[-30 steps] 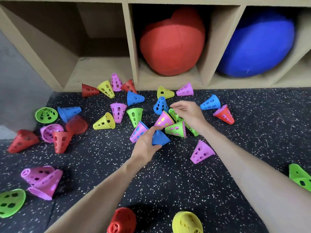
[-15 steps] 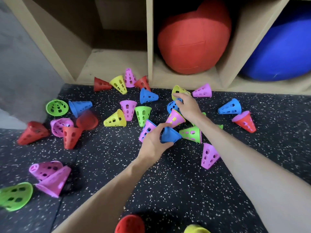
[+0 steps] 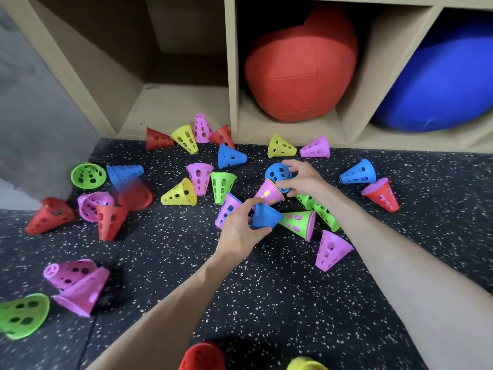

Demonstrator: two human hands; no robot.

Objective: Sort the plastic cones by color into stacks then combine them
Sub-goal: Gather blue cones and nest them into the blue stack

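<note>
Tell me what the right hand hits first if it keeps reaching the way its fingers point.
The right hand has its fingers curled around a blue cone, so it likely meets that first, though the depth is hard to judge.

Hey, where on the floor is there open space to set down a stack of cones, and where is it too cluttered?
Bare mat lies between the forearms, bordered by the lone pink cone and the red cone at the bottom edge. Another open strip runs right of the red-and-pink cone. It is crowded around both hands, left hand and right hand, and along the shelf front.
</note>
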